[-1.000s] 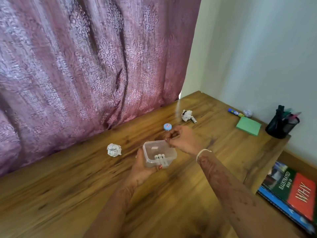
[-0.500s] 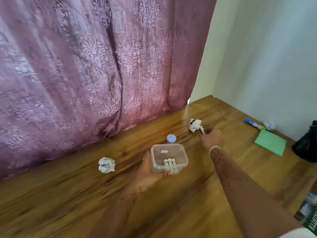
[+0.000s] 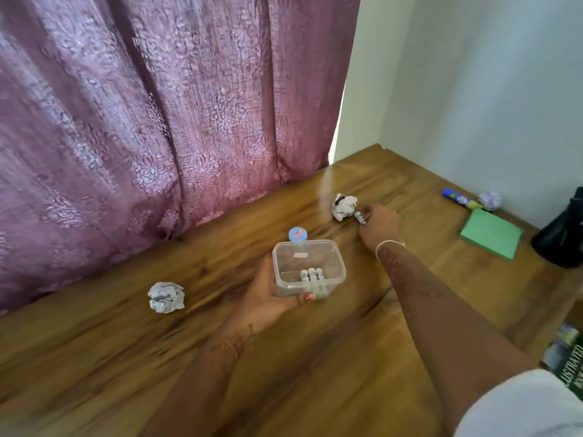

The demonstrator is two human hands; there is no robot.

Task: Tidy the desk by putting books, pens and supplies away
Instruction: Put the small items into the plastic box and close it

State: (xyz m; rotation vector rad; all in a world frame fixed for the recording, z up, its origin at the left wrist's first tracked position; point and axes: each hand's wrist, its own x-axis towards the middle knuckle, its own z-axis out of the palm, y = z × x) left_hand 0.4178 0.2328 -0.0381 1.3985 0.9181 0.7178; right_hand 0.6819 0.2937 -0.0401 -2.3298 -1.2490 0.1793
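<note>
Item, centre of frame: clear plastic container (image 3: 309, 266), lidless, cradled from below and the left by the left grip (image 3: 268, 298), fingers curled round its base. It is held level and mouth-up just above the table (image 3: 94, 357), apparently to serve as the open receptacle for loose supplies. Contents: three white tubes (image 3: 312, 277) lying side by side against the near wall. Item, right of centre: right grip (image 3: 380, 223), arm extended and fingertips closed on one end of a small white tube (image 3: 360, 217) that lies on the table. It looks like a pinch meant to lift the tube into the container. Obstruction: a crumpled paper ball (image 3: 344, 207) touches or sits just beside that tube on its upper-left side, so it may be nudged. Item: blue-lidded jar (image 3: 298, 233), just behind the container, clear of the reach. Item, lower left: second paper ball (image 3: 166, 297), well apart. Right edge: green sticky-note pad (image 3: 490, 234), blue marker (image 3: 461, 200), third paper ball (image 3: 489, 200) and black pen holder (image 3: 564, 241), all awaiting sorting. Lower right corner: book (image 3: 571, 370), below table level. Background: mauve curtain (image 3: 157, 121).
</note>
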